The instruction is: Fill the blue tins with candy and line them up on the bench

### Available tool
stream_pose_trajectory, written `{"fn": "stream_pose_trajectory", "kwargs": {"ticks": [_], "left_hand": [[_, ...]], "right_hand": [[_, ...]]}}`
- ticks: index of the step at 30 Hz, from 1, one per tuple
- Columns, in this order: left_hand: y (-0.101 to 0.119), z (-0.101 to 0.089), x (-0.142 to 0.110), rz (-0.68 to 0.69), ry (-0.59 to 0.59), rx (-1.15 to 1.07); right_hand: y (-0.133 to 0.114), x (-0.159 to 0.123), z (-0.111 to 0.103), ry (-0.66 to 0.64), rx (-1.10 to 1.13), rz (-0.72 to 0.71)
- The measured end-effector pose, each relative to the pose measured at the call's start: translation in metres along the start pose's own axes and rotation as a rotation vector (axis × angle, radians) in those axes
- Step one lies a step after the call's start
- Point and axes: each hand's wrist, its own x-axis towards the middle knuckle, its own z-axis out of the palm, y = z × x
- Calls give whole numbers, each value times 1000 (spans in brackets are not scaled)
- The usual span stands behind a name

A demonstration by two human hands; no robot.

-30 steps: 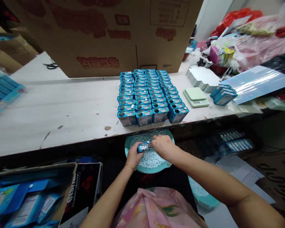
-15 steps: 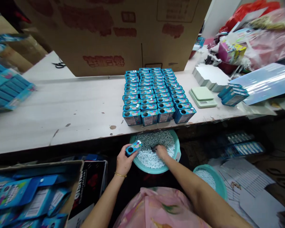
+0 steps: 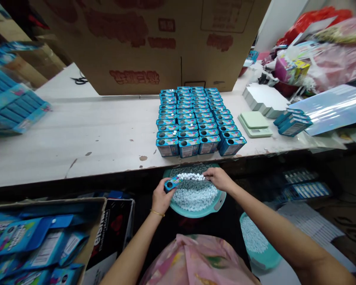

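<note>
Blue mint tin [image 3: 172, 183] gripped by the left hand [image 3: 163, 196], fingers wrapped close around it, above a teal basin [image 3: 209, 211] of loose white mints; the right hand [image 3: 218, 178], fingers pinched together, holds a row of white mints [image 3: 191, 176] against the tin's end. Beyond, on a scuffed white table [image 3: 77, 150], stand ranks of matching tins [image 3: 195, 126] (a few with mints showing at their openings), a green scale [image 3: 254, 119] and a large cardboard carton [image 3: 148, 43].
</note>
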Motion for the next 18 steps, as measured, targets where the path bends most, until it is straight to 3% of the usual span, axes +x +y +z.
{"fn": "stream_pose_trajectory", "kwargs": {"ticks": [4,10,14,18], "left_hand": [[11,19,3,39,-40,80],[14,25,1,61,-76,124],[12,25,2,60,-82,123],[9,24,3,44,-62,71]], "right_hand": [[-37,-8,-29,-84,-307,-26],[-74,-12,-34,-122,-558,-70],[-83,-16,-33,-89,-593,-130],[-72,-21,-37,-102,-599,-105]]}}
